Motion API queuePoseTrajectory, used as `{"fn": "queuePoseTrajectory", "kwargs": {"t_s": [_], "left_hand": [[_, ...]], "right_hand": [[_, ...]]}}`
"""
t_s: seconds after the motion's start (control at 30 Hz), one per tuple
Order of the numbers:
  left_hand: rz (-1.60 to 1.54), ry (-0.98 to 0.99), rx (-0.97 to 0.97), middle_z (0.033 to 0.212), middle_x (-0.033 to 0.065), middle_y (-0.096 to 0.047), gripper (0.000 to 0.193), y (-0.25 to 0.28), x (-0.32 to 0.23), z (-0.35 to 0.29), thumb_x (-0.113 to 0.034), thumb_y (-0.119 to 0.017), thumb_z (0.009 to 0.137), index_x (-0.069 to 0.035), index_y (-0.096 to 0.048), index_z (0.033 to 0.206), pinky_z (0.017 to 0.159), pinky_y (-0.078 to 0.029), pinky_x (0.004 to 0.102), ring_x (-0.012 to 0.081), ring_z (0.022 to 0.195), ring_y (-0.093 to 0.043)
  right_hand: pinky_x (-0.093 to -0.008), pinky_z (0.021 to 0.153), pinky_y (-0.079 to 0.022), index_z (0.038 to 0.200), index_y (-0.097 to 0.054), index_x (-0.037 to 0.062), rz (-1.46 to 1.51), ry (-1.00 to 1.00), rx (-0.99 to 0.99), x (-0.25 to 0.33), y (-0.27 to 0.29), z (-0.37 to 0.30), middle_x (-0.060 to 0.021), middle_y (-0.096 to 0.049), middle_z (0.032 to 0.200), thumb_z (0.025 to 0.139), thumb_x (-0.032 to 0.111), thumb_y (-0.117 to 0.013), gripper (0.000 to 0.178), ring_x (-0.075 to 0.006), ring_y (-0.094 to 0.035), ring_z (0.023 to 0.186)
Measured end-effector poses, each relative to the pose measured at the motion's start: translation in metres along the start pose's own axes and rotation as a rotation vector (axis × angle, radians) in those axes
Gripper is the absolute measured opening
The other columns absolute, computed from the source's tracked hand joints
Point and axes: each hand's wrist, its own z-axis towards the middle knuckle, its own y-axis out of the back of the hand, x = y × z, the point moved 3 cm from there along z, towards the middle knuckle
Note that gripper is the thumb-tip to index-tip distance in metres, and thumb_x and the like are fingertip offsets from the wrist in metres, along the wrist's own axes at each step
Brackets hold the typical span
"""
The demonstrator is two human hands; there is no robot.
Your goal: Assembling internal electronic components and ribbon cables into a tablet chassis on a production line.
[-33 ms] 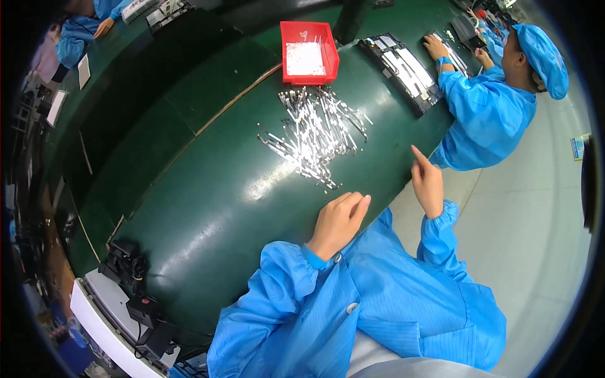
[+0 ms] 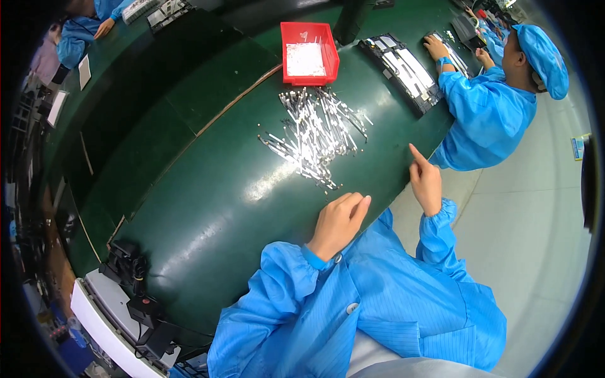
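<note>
The left hand (image 2: 338, 222) rests low at the near edge of the worktop (image 2: 233, 214), palm down, its fingers loosely bent and the thumb sticking out to the right; its underside is hidden, so whether it grips anything cannot be told. The right hand (image 2: 426, 186) is apart from it, by the edge on the right, with the index finger stretched out, the others curled in, and nothing seen between index finger and thumb. A loose heap of thin black-and-white strips (image 2: 318, 132) lies in front of the hands, nearer the left one, touched by neither. Just beyond it stands a red bin (image 2: 309, 80) with white pieces (image 2: 304, 60) inside. Right of the bin is a black case (image 2: 423, 104) bearing long white bars, near a co-worker (image 2: 485, 120) in blue.
</note>
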Motion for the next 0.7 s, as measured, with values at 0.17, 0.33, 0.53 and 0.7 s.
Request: {"fn": "queuePoseTrajectory", "kwargs": {"t_s": [0.17, 0.33, 0.53, 0.7], "left_hand": [[-0.018, 0.002, 0.001, 0.067, 0.0162, -0.050, 0.026, 0.000, 0.001, 0.001, -0.019, -0.052, 0.092, 0.000, -0.050, 0.074, 0.053, -0.037, 0.0418, 0.0360, 0.059, -0.050], [-0.005, 0.007, -0.005, 0.064, 0.0135, -0.050, 0.026, -0.001, 0.003, 0.002, -0.018, -0.053, 0.092, 0.001, -0.054, 0.074, 0.050, -0.035, 0.0363, 0.0260, 0.054, -0.046], [0.021, 0.002, 0.003, 0.063, 0.0124, -0.051, 0.024, -0.001, 0.000, 0.003, -0.016, -0.054, 0.091, 0.000, -0.055, 0.074, 0.050, -0.036, 0.0342, 0.0236, 0.052, -0.046], [0.034, 0.015, 0.030, 0.065, 0.0139, -0.052, 0.024, -0.003, -0.003, 0.005, -0.016, -0.053, 0.091, 0.000, -0.054, 0.074, 0.051, -0.038, 0.0369, 0.0282, 0.053, -0.048]], "right_hand": [[-0.0449, 0.064, -0.048, 0.122, -0.056, 0.0099, -0.197, 0.028, -0.031, 0.007, -0.023, 0.003, -0.0225, -0.061, 0.071, 0.081, 0.011, -0.050, 0.041, -0.0363, -0.061, 0.065], [-0.0456, 0.060, -0.048, 0.124, -0.056, 0.0136, -0.222, 0.138, 0.027, 0.021, -0.024, -0.007, -0.0199, -0.060, 0.064, 0.080, 0.011, -0.053, 0.045, -0.0360, -0.060, 0.060], [-0.0455, 0.057, -0.048, 0.122, -0.058, 0.0159, -0.224, 0.049, -0.081, -0.002, -0.015, 0.007, -0.0195, -0.060, 0.065, 0.080, 0.011, -0.052, 0.043, -0.0348, -0.060, 0.058], [-0.0451, 0.058, -0.048, 0.118, -0.058, 0.0066, -0.251, 0.058, -0.057, 0.014, -0.028, 0.002, -0.0200, -0.060, 0.063, 0.079, 0.012, -0.054, 0.040, -0.0343, -0.060, 0.057]]}}
